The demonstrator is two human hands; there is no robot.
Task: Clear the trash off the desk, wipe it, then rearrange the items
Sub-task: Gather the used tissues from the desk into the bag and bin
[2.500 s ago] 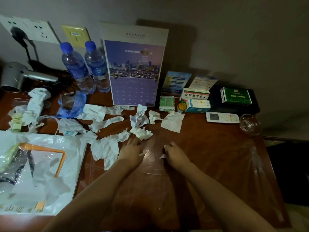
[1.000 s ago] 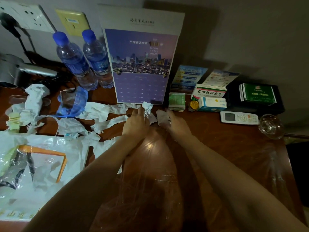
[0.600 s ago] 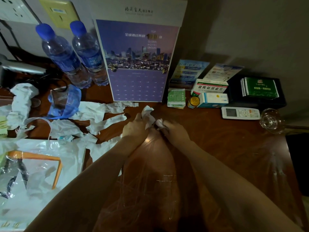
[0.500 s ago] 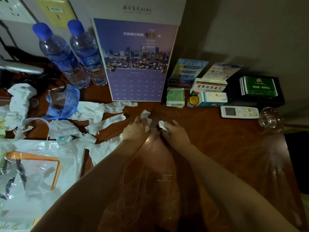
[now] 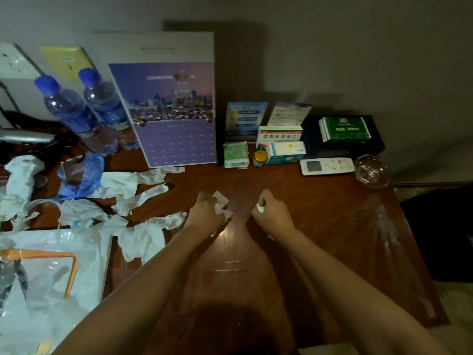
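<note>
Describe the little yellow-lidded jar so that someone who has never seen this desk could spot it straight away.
Start at the tall purple wall calendar standing at the back of the brown wooden desk. Just right of its base lies a stack of green paper packets, then a white-and-blue medicine box. The small round yellow-lidded jar sits between them, the only round, yellow item in that row.

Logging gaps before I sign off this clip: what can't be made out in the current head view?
- Tissue in the left hand: mostly hidden by curled fingers; amount unclear.
- Scrap in the right hand: only a white tip shows.
- Calendar text and medicine boxes print: blurred.
- Hair dryer and white plastic bag: cut off by the left edge.
- Desk front edge: hidden by the forearms.
</note>
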